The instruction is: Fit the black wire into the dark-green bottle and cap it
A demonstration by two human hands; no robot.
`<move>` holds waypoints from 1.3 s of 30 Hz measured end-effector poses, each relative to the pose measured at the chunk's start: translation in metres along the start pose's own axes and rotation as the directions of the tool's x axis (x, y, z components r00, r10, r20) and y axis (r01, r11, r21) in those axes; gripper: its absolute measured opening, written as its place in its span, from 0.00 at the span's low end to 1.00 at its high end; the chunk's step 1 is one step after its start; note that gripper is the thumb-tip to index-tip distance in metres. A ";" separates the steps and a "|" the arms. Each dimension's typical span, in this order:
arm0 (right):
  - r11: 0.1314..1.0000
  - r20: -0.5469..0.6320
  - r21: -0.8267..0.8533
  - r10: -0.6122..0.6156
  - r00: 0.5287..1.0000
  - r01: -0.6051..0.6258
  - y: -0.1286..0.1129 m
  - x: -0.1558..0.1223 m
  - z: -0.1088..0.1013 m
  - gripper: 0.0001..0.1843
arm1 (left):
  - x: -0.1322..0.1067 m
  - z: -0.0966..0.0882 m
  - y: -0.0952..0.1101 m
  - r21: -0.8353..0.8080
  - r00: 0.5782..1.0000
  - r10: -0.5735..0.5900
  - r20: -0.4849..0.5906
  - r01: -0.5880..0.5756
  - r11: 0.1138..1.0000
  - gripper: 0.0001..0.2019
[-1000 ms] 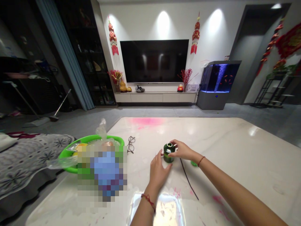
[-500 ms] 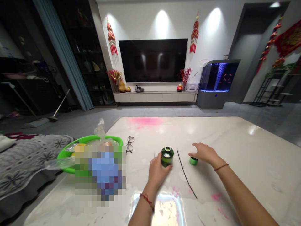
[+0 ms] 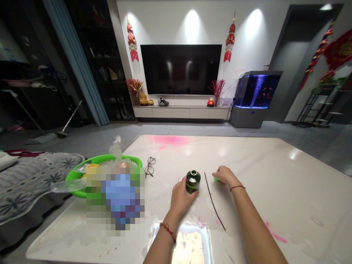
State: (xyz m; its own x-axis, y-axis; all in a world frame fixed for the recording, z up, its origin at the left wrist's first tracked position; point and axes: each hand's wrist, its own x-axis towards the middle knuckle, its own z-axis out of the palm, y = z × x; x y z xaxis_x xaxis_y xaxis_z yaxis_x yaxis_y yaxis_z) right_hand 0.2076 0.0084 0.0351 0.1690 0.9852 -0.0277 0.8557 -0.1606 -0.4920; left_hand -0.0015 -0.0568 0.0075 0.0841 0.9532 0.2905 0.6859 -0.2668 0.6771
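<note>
My left hand [image 3: 181,196] is wrapped round a small dark green glass bottle [image 3: 193,182] standing upright on the table, its narrow mouth uncovered. To the right, my right hand [image 3: 226,175] has its fingers closed over a bright green cap [image 3: 217,179]; only a sliver of the cap shows beneath them. Between the two hands a thin black stick or cord [image 3: 213,201] lies on the tabletop, touched by neither.
The pale stone table [image 3: 275,176] has pink stains. Eyeglasses [image 3: 150,166] lie left of the bottle. A green basket [image 3: 75,176] with bagged items stands at the left edge, partly pixelated. A television [image 3: 181,69] and a fish tank [image 3: 255,91] are beyond.
My right hand has moved left and closed on the green cap, which was standing under its spread fingers. My left hand still holds the bottle. The view has shifted slightly.
</note>
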 end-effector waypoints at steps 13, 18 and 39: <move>0.227 -0.243 0.936 -0.142 0.960 0.271 -0.071 -0.041 0.042 0.35 | -0.001 0.002 0.004 0.020 0.999 0.028 -0.019 -0.028 0.999 0.27; 0.166 -0.268 0.938 -0.215 0.939 0.305 -0.075 -0.055 0.035 0.33 | 0.000 0.001 0.006 0.024 1.000 0.016 -0.011 -0.016 1.000 0.25; 0.076 -0.161 0.979 -0.293 0.942 0.191 -0.054 -0.056 0.034 0.24 | 0.000 -0.002 0.008 0.013 1.000 0.011 0.025 -0.011 1.000 0.26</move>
State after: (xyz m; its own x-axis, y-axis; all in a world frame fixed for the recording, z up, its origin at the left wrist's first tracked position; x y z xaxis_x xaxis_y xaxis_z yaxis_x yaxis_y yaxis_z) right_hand 0.1355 -0.0360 0.0331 -0.0129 0.9660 0.2581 -0.3814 0.2339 -0.8943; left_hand 0.0026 -0.0588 0.0145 0.1095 0.9535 0.2807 0.6941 -0.2754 0.6651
